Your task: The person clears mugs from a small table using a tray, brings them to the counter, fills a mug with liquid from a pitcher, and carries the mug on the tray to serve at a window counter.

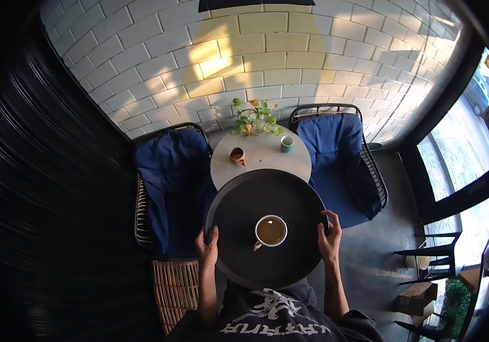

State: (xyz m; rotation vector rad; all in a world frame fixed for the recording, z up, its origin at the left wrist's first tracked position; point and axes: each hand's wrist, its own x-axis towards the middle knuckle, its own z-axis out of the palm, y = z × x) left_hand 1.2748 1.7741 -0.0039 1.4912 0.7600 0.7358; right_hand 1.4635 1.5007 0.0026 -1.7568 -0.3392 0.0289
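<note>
A round black serving tray [236, 202] is held level in front of me, between both hands. My left hand [207, 248] grips its left rim, thumb over the edge and fingers underneath, mostly hidden. At the right rim, my right hand [329, 236] clasps the tray with its fingers bent around the edge. A white cup [270, 231] of milky brown drink stands upright on the tray, right of its middle, its handle toward the lower left. Beyond the tray, a brown cup [237, 155] and a green cup [287, 143] rest on a round pale table [264, 149].
A leafy plant in a glass vase [254, 121] stands at the table's back edge by the brick wall. Chairs with blue cushions flank the table, one left [170, 188] and one right [341, 165]. A woven stool [175, 288] is at lower left. Dark stools [441, 256] stand near the window.
</note>
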